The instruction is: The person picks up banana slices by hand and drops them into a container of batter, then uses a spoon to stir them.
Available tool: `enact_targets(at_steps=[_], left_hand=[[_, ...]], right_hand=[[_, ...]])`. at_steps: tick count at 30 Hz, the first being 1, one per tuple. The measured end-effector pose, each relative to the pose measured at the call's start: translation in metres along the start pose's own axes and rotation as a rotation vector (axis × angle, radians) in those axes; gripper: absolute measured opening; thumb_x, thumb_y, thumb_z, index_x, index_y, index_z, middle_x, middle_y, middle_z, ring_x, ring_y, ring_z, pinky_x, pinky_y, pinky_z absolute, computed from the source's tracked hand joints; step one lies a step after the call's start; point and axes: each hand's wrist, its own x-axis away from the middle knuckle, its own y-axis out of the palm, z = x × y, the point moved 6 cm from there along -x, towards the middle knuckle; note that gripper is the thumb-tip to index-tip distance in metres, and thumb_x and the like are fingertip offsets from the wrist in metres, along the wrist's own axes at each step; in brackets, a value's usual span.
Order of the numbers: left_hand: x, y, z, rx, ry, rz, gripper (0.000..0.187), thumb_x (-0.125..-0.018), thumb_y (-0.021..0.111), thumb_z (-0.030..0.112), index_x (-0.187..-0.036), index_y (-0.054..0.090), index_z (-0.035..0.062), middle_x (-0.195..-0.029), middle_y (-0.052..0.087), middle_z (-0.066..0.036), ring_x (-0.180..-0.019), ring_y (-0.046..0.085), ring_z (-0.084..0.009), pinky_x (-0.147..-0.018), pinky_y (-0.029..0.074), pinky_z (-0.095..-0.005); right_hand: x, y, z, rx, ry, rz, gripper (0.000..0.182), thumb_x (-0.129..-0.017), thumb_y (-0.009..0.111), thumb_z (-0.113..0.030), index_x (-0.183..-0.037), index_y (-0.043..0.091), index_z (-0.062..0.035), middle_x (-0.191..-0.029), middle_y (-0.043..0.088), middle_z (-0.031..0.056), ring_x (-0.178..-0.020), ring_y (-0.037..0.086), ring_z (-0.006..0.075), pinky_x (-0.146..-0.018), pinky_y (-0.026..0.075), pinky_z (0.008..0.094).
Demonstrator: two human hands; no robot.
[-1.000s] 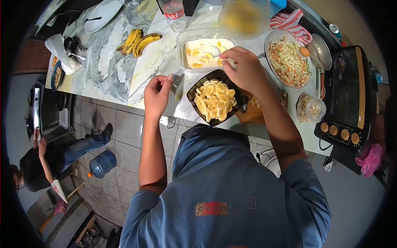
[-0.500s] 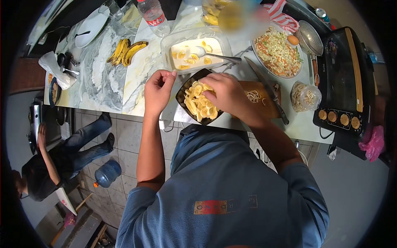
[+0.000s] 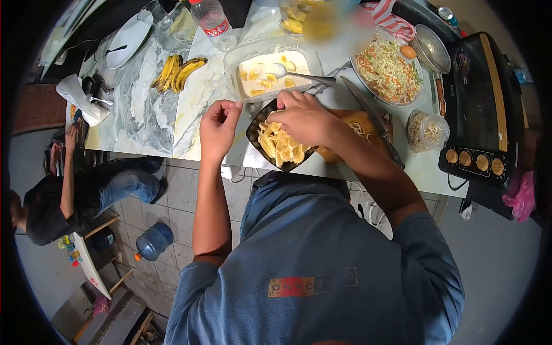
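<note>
My right hand (image 3: 307, 119) is over the far side of a dark square bowl (image 3: 253, 135), its fingers closed on a banana slice that they mostly hide. Many banana slices (image 3: 280, 145) fill this bowl. To the left of it, my left hand (image 3: 221, 127) is raised with thumb and forefinger pinched; anything between them is too small to make out. Just beyond both hands stands a clear plastic container (image 3: 232, 86) holding white cream (image 3: 259, 70) with several banana slices on top. A spoon (image 3: 310, 77) rests in it, handle to the right.
Right of the bowl lie a cutting board (image 3: 345, 150) and a knife (image 3: 371, 112). Beyond are a plate of shredded vegetables (image 3: 386, 72), a bagged food (image 3: 428, 131) and a toaster oven (image 3: 477, 103). Bananas (image 3: 177, 73) and a bottle (image 3: 214, 24) sit left. Another person (image 3: 52, 201) stands farther left.
My right hand has moved slightly up and left over the bowl, its fingers now more curled. My left hand stays in place. The other person has shifted, reaching toward the counter.
</note>
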Motion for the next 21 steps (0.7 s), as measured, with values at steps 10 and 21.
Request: enact_targets(at_steps=[10,21], left_hand=[[0.001,-0.001,-0.004,0.009,-0.017,0.013,0.018,-0.094,0.069,0.018,-0.088,0.063,0.0018,-0.074,0.053,0.007,-0.066,0.043,-0.0015,-0.059,0.036,-0.0176],[-0.003,-0.008,-0.005,0.008,-0.012,0.037,0.017,-0.094,0.068,0.017,-0.088,0.063,0.0024,-0.072,0.051,0.008,-0.064,0.042,-0.0008,-0.057,0.034,-0.0177]], right_hand=[[0.000,-0.009,0.003,-0.069,-0.035,-0.043,0.012,-0.086,0.064,-0.015,-0.097,0.060,-0.0114,-0.111,0.051,0.0085,-0.115,0.047,0.0274,-0.100,0.035,0.0397],[-0.009,-0.036,0.004,-0.321,-0.134,0.065,0.010,-0.092,0.059,-0.013,-0.100,0.055,-0.0066,-0.100,0.056,0.0112,-0.102,0.054,0.0303,-0.091,0.042,0.0409]])
